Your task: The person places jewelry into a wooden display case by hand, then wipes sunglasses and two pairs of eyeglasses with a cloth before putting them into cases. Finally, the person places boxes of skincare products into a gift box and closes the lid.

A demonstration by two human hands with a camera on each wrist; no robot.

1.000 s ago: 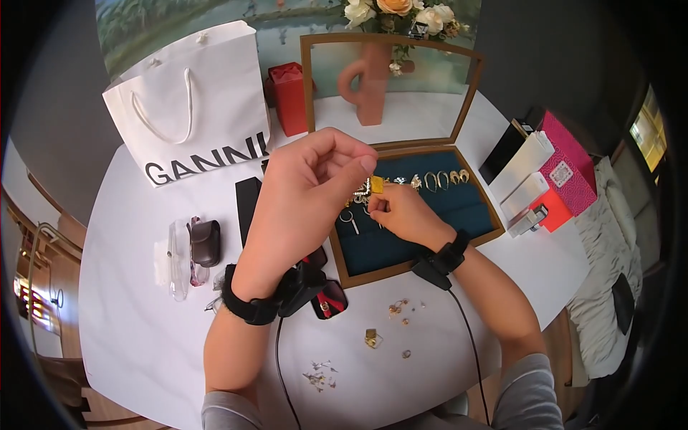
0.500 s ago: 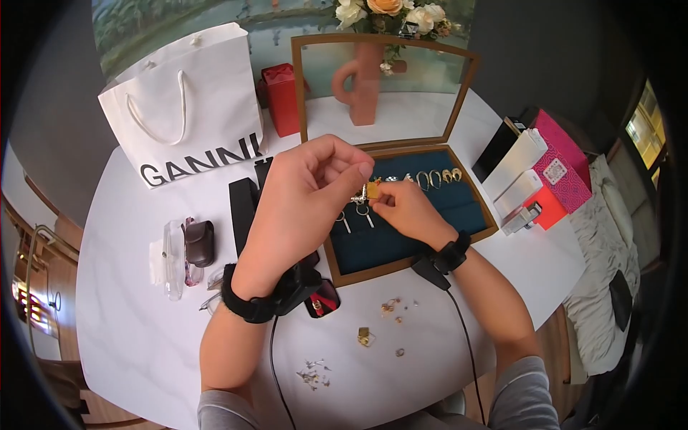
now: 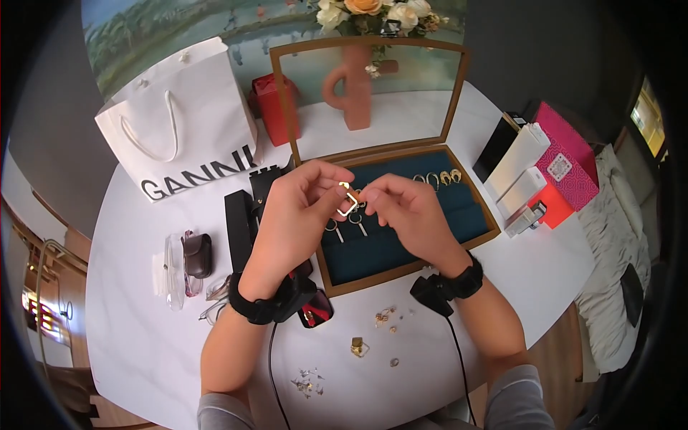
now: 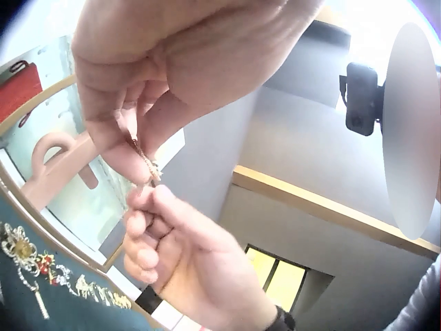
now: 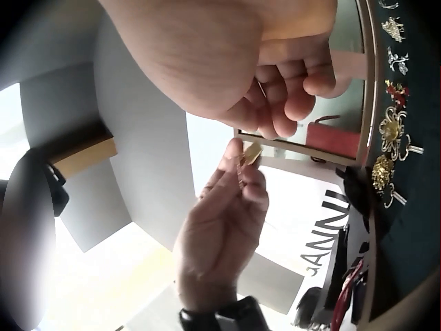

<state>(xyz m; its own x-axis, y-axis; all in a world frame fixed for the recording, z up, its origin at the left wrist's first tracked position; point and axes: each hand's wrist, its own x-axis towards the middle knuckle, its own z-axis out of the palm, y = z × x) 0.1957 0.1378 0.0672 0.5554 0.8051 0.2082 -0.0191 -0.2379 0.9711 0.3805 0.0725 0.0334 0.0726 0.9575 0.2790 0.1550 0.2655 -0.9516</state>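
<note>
Between thumb and fingers, my left hand (image 3: 294, 218) holds a gold square-shaped earring (image 3: 349, 201) above the jewelry case (image 3: 496, 218). Thumb and forefinger of my right hand (image 3: 416, 218) pinch at the side of it. In the left wrist view, the right hand's (image 4: 200, 269) fingertips meet the thin edge of the earring (image 4: 148, 162). The right wrist view shows its gold face (image 5: 253, 152) in the left hand (image 5: 220, 234). Rows of earrings (image 3: 432, 179) sit on the case's dark teal lining, and its glass lid stands up.
Loose earrings lie in small groups (image 3: 308, 383) (image 3: 358, 347) at the table's front. Glasses and a brown case (image 3: 197, 254) are at left, near a white paper bag (image 3: 179, 122). A red box (image 3: 276, 107) and vase (image 3: 356, 93) stand behind; boxes (image 3: 566, 161) stand at right.
The earring has turned and shows its square outline. Both hands have shifted, with the right hand's fingers now at the earring's side. The head view has moved slightly.
</note>
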